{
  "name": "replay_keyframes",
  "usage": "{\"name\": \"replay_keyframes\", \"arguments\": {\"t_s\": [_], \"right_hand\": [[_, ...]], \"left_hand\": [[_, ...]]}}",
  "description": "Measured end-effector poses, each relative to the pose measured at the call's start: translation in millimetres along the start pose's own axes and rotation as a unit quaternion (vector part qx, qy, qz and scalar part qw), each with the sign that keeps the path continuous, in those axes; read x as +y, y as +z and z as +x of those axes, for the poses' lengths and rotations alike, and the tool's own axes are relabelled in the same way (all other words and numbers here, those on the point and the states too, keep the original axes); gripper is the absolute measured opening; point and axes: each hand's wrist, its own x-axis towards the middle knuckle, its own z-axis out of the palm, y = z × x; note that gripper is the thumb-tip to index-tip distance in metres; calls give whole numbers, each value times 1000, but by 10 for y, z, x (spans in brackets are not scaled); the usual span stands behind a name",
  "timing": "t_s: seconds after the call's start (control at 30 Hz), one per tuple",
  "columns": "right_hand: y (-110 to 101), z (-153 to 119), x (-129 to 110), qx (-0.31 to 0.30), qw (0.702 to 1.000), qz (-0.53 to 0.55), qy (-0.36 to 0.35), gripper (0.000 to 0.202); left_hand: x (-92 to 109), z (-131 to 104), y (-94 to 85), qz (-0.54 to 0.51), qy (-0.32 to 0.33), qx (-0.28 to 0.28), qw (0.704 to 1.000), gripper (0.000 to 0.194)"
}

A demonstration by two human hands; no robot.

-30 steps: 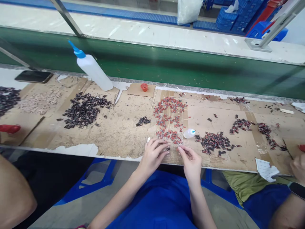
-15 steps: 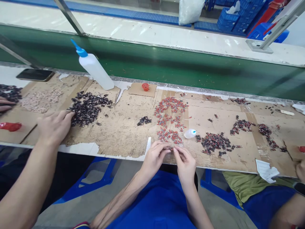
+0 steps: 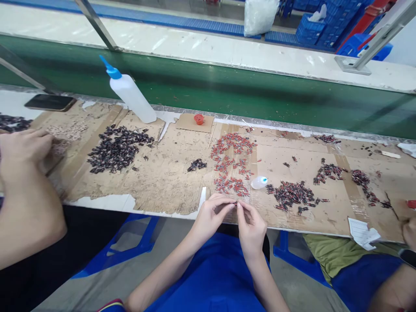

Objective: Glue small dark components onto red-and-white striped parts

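Observation:
My left hand (image 3: 211,213) and my right hand (image 3: 251,219) meet at the table's front edge, fingertips pinched together. Between them is a small dark part (image 3: 236,203), mostly covered by the fingers, so its exact kind does not show. Just beyond my hands lie scattered small red-and-black parts (image 3: 231,185). A small white bottle with a blue tip (image 3: 259,182) lies to their right, beside a heap of dark red-and-black parts (image 3: 292,193). Left of the red ones sits a little pile of black parts (image 3: 196,164).
A large white squeeze bottle (image 3: 133,97) leans near the green wall. A red cup (image 3: 199,119) stands on a cardboard piece. A large black heap (image 3: 118,147) and a phone (image 3: 50,102) lie left. A co-worker's hand (image 3: 27,147) is at far left, another (image 3: 410,232) at far right.
The left co-worker's hand has moved left, off the large black heap and over the pale parts. My hands stay at the same spot, their fingers shifting slightly around the small part.

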Motion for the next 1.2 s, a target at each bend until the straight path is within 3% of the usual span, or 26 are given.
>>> {"name": "replay_keyframes", "arguments": {"t_s": [0.3, 0.5, 0.7, 0.87, 0.97, 1.07, 1.13, 1.2], "right_hand": [[-13, 21, 20, -3, 999, -25, -47, 22], [-16, 29, 31, -21, 999, 21, -20, 20], [-154, 71, 4, -29, 998, -6, -63, 18], [-340, 150, 84, -13, 997, -35, -72, 17], [-502, 293, 136, 84, 993, -50, -61, 22], [-652, 480, 140, 194, 975, -89, -62, 33], [-693, 585, 132, 202, 967, -126, -90, 38], [-665, 657, 132, 166, 968, -148, -117, 42]], "left_hand": [[16, -1, 41, -26, -40, 24, 999, 11], [42, 9, 28, -39, -54, 27, 997, 11], [44, 16, 61, -59, -38, -18, 997, 11], [81, 40, 95, 4, 14, -61, 998, 18], [-2, 133, -61, 121, 86, -9, 989, 25], [-193, 304, -340, 263, 114, 81, 955, 27], [-333, 441, -521, 326, 106, 133, 930, 28], [-448, 572, -651, 359, 100, 139, 917, 30]]}}
